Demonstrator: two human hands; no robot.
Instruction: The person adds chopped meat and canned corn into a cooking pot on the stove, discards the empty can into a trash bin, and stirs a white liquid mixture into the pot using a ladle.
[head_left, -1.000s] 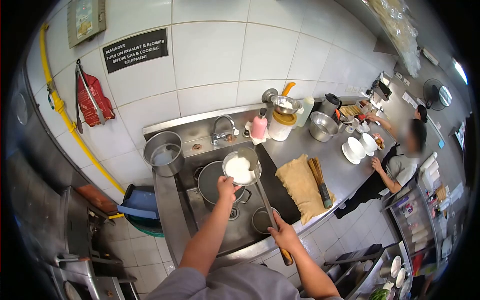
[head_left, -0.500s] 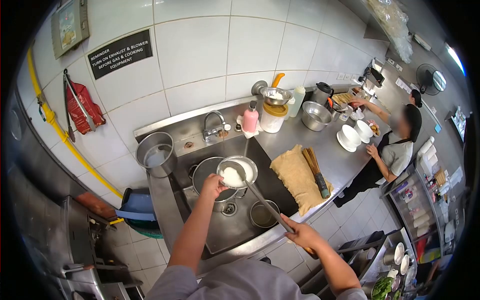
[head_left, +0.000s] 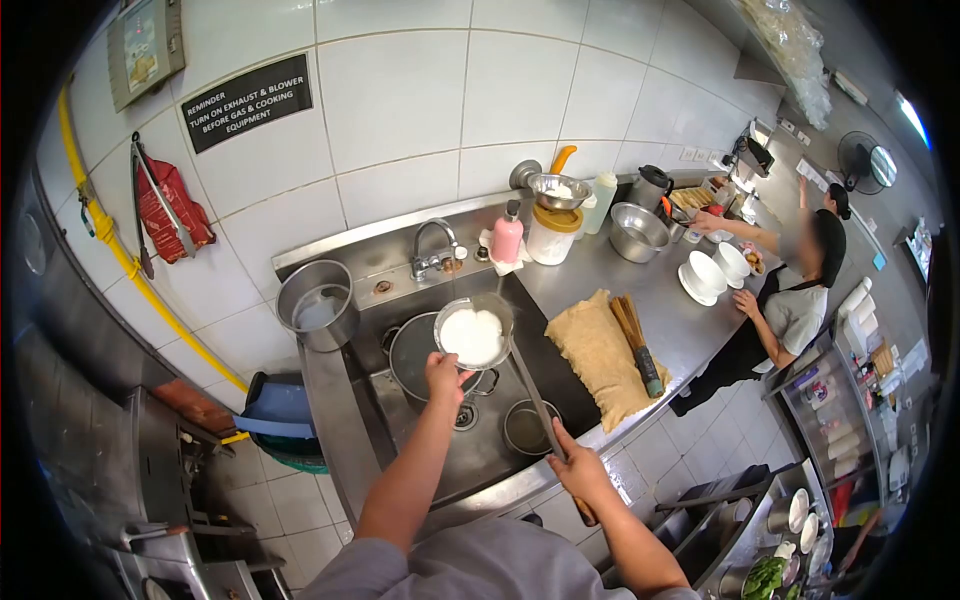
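My left hand (head_left: 447, 378) is closed on the near rim of a round metal bowl holding a smooth white mass (head_left: 470, 338). I cannot tell whether that is rice or something else. The bowl is tilted over the sink, partly above a large pot (head_left: 408, 365). My right hand (head_left: 583, 470) grips the long handle (head_left: 535, 392) of a metal ladle, whose end below the hand is wooden. The ladle's head (head_left: 496, 308) reaches the bowl's far right side; its exact outline is blurred.
A smaller pot (head_left: 527, 428) stands in the sink (head_left: 430, 478), with a deep pot (head_left: 316, 308) on the left ledge. Behind are a faucet (head_left: 432, 250) and a pink pump bottle (head_left: 507, 238). Rightward lie a tan cloth (head_left: 600, 365) and a stick brush (head_left: 635, 345). A co-worker (head_left: 800, 310) stands farther right.
The ladle head has shifted from over the white mass to the bowl's right side, showing more white. My right hand has moved slightly left. The co-worker's reaching hand has shifted.
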